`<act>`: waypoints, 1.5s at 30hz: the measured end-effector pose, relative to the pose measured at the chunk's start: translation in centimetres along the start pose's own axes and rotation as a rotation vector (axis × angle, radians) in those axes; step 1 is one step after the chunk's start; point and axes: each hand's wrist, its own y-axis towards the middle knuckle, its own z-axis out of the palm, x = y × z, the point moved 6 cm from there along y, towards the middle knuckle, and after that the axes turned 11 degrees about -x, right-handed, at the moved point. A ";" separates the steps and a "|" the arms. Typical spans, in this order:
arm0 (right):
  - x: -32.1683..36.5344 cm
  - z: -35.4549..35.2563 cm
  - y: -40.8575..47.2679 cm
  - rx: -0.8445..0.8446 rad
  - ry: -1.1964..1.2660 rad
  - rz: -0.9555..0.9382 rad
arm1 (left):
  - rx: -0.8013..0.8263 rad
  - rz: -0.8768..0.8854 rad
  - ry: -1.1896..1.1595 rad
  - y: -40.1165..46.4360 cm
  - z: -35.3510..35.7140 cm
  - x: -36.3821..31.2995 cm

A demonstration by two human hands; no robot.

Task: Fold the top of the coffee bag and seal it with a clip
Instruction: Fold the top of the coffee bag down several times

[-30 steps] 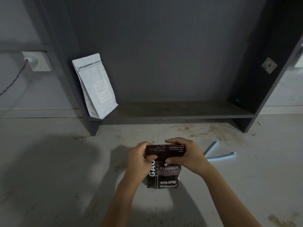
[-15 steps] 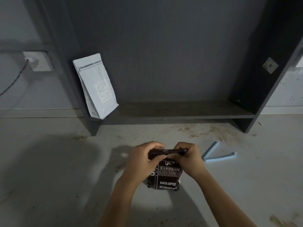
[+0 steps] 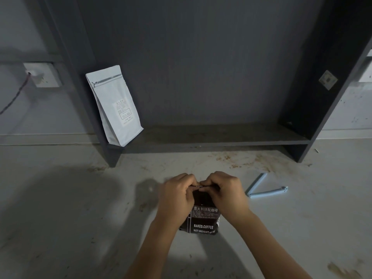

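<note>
A dark coffee bag (image 3: 203,220) with white print stands upright on the pale table in front of me. My left hand (image 3: 177,196) and my right hand (image 3: 226,195) both pinch its folded top, their fingertips meeting in the middle over the fold. The hands cover most of the bag's upper part. A pale blue sealing clip (image 3: 266,189) lies open in a V on the table, a short way to the right of my right hand, touching nothing.
A white coffee pouch (image 3: 114,106) leans at the left end of a dark shelf unit (image 3: 221,137) behind the work spot. Brown coffee stains mark the table near the shelf. A wall socket (image 3: 41,75) with a cable sits at far left.
My hands have drawn together over the bag's top and pressed the fold down narrower; the printed flap seen a second ago is now rolled under the fingers. The clip has not moved.
</note>
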 end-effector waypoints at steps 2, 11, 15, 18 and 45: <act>0.0 0.0 0.0 0.008 -0.001 -0.009 | -0.003 -0.008 0.022 0.0 0.0 0.0; -1.7 -2.0 -0.2 -0.023 0.083 0.041 | -0.021 -0.008 0.026 0.2 -0.4 0.1; -1.8 -1.8 -0.8 -0.098 0.106 0.010 | -0.057 0.013 -0.022 -0.1 -0.7 -0.1; -2.5 -1.8 -1.0 -0.095 0.140 0.013 | -0.065 0.024 -0.039 -0.2 -0.7 0.2; -14.9 -1.4 -2.1 -0.096 -0.310 0.568 | 0.047 -0.707 -0.426 -2.3 5.0 7.1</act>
